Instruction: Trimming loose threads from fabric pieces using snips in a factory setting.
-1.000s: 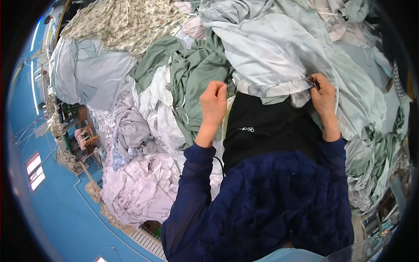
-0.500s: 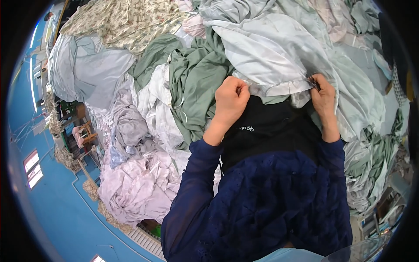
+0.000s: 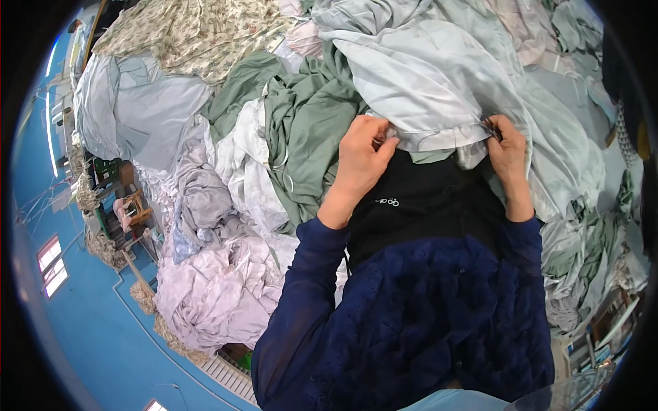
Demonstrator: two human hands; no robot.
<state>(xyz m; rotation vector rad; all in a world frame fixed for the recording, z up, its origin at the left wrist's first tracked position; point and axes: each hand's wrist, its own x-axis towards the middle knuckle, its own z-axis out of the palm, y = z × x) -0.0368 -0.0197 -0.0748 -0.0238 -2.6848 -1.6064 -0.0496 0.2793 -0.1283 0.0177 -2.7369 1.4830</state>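
Note:
A pale grey-white cloth point(image 3: 439, 75) with a stitched band along its near edge lies over the pile before me. My left hand point(image 3: 361, 161) pinches the left end of that band between thumb and curled fingers. At the band's right end my right hand point(image 3: 508, 152) is closed on the edge. A small dark object point(image 3: 491, 129) shows at the right fingertips; its kind is too hidden to make out. Between the hands the band is stretched roughly straight, above a black apron point(image 3: 425, 198) on my lap. A bit of pale green cloth point(image 3: 432, 157) peeks out below the band.
Heaped fabrics surround me: green cloth point(image 3: 308, 130) and white cloth point(image 3: 247, 164) to the left, pink cloth point(image 3: 212, 294) nearer, floral cloth point(image 3: 192, 34) far left. Pale green cloth point(image 3: 569, 164) spreads on the right. A wooden stool point(image 3: 139, 207) stands on the blue floor point(image 3: 123, 342) beyond.
My left hand has shifted slightly and its thumb has moved out from the curled fingers toward the band. The right hand and the cloth have stayed nearly still.

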